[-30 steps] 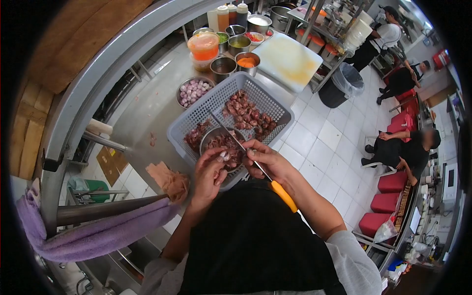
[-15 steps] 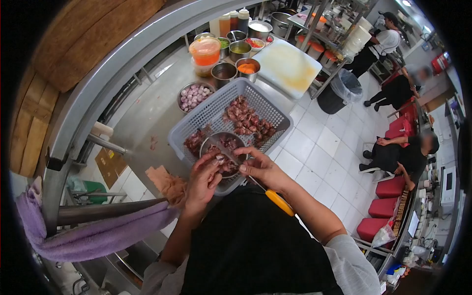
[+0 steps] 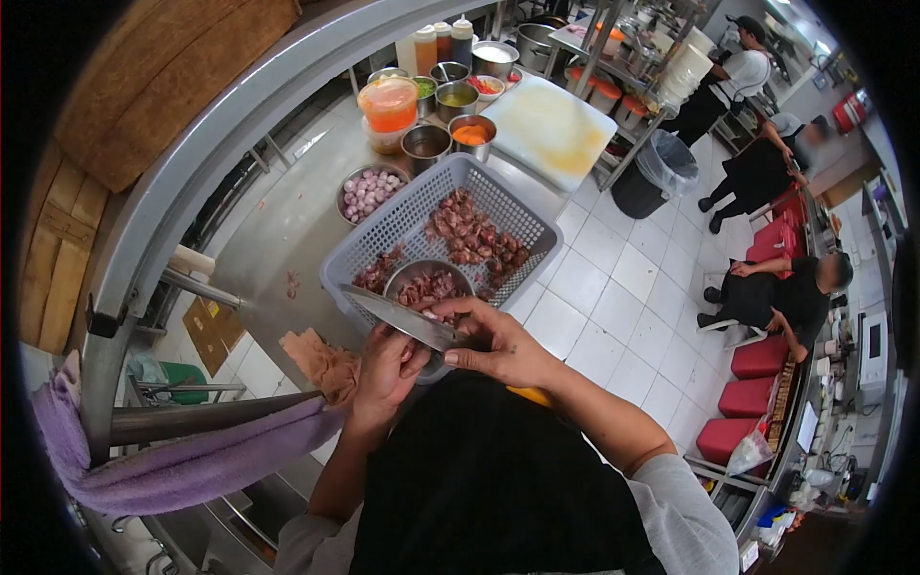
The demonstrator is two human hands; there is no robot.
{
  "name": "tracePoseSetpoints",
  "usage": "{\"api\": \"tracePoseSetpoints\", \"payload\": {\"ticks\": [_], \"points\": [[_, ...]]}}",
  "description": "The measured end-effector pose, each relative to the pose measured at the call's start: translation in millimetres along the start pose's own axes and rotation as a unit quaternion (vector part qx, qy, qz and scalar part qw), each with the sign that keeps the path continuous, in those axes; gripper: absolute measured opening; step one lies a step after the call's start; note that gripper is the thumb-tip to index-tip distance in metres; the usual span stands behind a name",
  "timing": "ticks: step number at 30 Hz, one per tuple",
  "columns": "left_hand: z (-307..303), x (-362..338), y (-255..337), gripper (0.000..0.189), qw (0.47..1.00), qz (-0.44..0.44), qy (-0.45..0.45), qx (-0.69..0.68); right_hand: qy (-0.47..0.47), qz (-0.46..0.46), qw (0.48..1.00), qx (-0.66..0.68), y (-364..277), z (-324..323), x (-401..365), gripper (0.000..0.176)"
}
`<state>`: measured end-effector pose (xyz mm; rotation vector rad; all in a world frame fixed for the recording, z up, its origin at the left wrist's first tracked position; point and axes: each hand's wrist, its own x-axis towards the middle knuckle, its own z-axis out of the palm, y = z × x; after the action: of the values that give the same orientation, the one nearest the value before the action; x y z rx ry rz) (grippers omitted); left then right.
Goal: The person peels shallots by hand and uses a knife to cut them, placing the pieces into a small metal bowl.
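Observation:
My right hand (image 3: 503, 343) grips a knife (image 3: 414, 324). Its broad blade points left over the basket's near side, and part of its yellow handle shows below the hand. Close under the blade, my left hand (image 3: 383, 369) is curled closed; the blade hides what its fingertips hold. Just beyond the blade, a metal bowl (image 3: 428, 263) full of reddish shallot peelings sits inside a grey perforated basket (image 3: 340, 251). Unpeeled shallots (image 3: 470, 230) lie heaped at the basket's far side. Peeled purple-white shallots (image 3: 372, 195) fill another metal bowl left of the basket.
Metal pots, an orange-filled tub (image 3: 388, 103) and squeeze bottles (image 3: 443, 43) stand behind the basket. A white cutting board (image 3: 546, 129) lies at the back right. A crumpled cloth (image 3: 321, 364) and purple towel (image 3: 211, 450) are at left. Several people are at the right.
The knife has swung from pointing away over the bowl to lying leftward across its near side. My left fingers have curled under the blade. The view has shifted slightly.

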<state>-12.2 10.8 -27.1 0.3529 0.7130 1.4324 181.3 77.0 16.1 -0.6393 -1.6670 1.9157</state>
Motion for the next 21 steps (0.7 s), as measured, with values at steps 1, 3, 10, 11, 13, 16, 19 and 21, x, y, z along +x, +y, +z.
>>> {"api": "tracePoseSetpoints", "payload": {"ticks": [1,3,10,11,13,16,19,21], "points": [[1,-1,1,0.025,1.000,-0.010,-0.009,-0.007,0.001,0.000,1.000,0.000,0,0,0,0.053],[-3,1,1,0.025,0.999,-0.024,-0.020,-0.013,0.001,-0.016,1.000,-0.007,-1,0,-1,0.050],[-2,1,6,0.022,0.995,-0.071,-0.046,-0.058,-0.002,0.006,0.998,0.063,-2,-2,-3,0.040],[4,0,6,0.022,0.995,-0.071,-0.047,-0.058,-0.003,0.006,0.996,0.092,0,-3,-2,0.040],[21,-4,7,0.023,1.000,-0.006,-0.001,0.011,-0.005,0.007,0.993,0.121,-2,-4,-1,0.040],[23,-2,4,0.025,1.000,0.016,-0.006,0.014,0.000,0.043,0.982,0.185,-3,-4,-2,0.041],[20,0,1,0.024,0.998,0.020,0.018,0.048,-0.015,0.114,0.962,0.247,-1,-11,-3,0.040],[17,0,2,0.024,0.998,0.020,0.009,0.053,-0.023,0.127,0.950,0.283,-2,-12,-4,0.039]]}}
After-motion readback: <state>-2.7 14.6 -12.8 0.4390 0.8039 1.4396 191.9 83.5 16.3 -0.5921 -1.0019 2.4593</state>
